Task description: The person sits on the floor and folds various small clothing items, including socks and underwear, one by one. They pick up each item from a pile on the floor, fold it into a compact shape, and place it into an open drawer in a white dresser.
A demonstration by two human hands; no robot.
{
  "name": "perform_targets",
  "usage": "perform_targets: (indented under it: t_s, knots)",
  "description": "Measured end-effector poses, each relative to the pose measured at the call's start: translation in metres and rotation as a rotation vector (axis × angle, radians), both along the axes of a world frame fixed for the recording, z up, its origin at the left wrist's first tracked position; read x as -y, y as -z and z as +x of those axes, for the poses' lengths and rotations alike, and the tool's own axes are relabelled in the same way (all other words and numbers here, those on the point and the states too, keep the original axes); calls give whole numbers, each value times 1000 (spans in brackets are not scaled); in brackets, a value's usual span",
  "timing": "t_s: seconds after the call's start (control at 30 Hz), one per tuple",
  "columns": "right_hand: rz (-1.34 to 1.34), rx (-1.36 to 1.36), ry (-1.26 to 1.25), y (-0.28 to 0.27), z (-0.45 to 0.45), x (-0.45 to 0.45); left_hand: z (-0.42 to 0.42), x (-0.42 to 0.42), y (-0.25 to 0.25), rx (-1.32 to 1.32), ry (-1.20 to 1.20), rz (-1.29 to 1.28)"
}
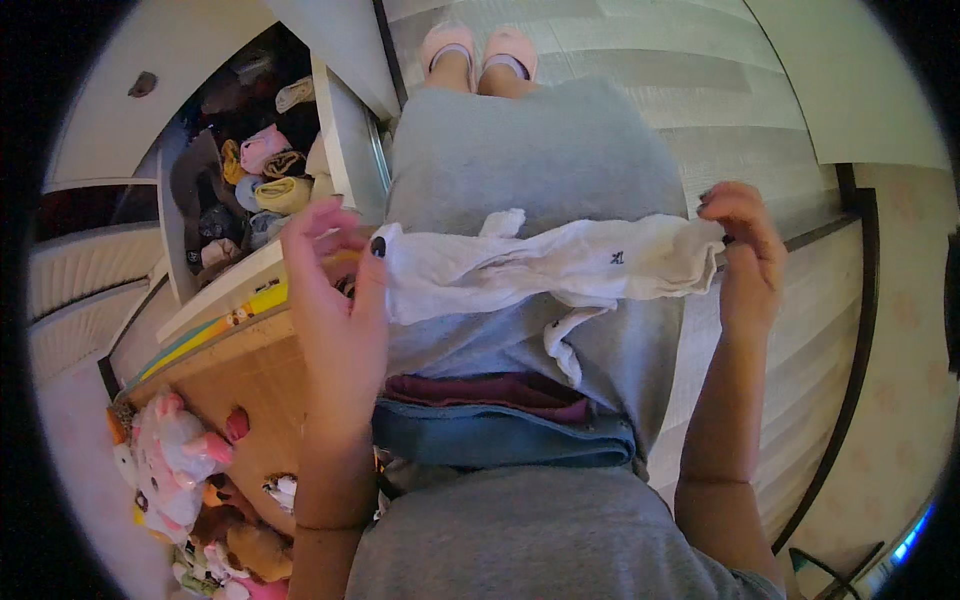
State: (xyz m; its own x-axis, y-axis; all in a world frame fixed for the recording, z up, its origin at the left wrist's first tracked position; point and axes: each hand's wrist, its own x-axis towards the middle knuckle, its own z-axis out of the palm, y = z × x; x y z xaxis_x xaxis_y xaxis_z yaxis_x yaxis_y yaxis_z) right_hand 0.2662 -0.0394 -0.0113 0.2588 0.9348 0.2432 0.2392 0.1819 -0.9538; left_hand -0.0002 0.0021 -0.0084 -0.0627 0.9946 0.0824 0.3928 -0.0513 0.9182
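A white cloth garment (540, 259) with small dark marks stretches across my lap, over a grey garment (540, 157). Two narrow white strips stick out from it, one upward and one down towards my waist. At its left end is my left hand (337, 277), fingers apart, the thumb touching the cloth edge. My right hand (746, 247) pinches the right end between thumb and curled fingers. Nearer my waist, a folded maroon cloth (487, 394) lies against a folded blue cloth (502, 435).
On the left, a pulled-out drawer (341, 142) holds rolled socks or small clothes (283, 193) and dark items. Below it, plush toys (169, 465) sit on a brown wooden surface (262, 390). My feet in pink slippers (448, 49) rest on the pale floor (637, 45).
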Motion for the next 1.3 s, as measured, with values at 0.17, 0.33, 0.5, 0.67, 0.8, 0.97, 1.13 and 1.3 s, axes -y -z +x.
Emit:
perform_targets:
  t_s: [0.17, 0.33, 0.5, 0.67, 0.8, 0.97, 1.13, 1.3]
  knots:
    - [-349, 86, -18, -9, -5, 16, -3, -11, 2, -478, 344, 221]
    - [-306, -381, 130, -6, -10, 12, -7, -7, 3, 294, 379, -123]
    - [-255, 297, 44, -16, -27, 7, -1, -8, 5, 484, 280, -183]
    - [-269, 7, -50, -9, -14, 9, -1, -10, 5, 624, 173, -291]
    - [-289, -810, -23, -13, -8, 5, 7, -16, -9, 871, 33, -384]
    - [-306, -888, 205, -16, -4, 1, -11, -25, 6, 979, 152, -345]
    - [-216, -592, 160, -5, 11, -9, 3, -40, 5, 664, 41, -150]
    - [-245, -50, 192, 17, 15, -26, 11, -61, 13, -241, 184, 210]
